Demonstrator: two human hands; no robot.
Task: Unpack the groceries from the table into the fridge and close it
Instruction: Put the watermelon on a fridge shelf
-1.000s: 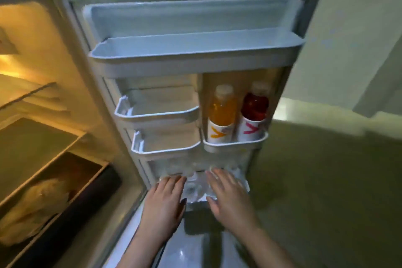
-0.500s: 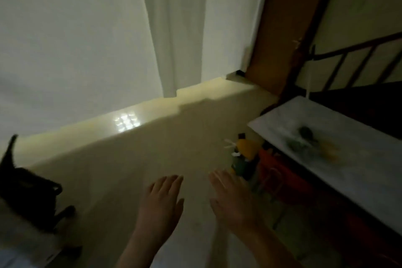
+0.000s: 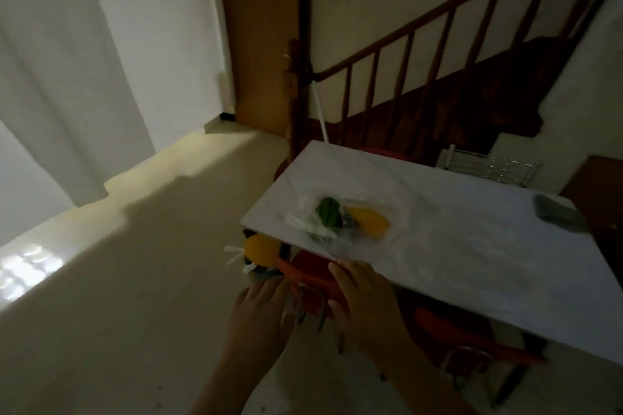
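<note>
Both hands, left hand (image 3: 259, 310) and right hand (image 3: 360, 300), reach empty, fingers loosely spread; the clear produce bag (image 3: 344, 222) near the table (image 3: 472, 263) edge could slip off.

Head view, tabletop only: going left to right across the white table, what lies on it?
On the table: clear plastic bag at the near-left corner → green vegetable → yellow item → bare tabletop → dark grey object at the far right edge.
</note>
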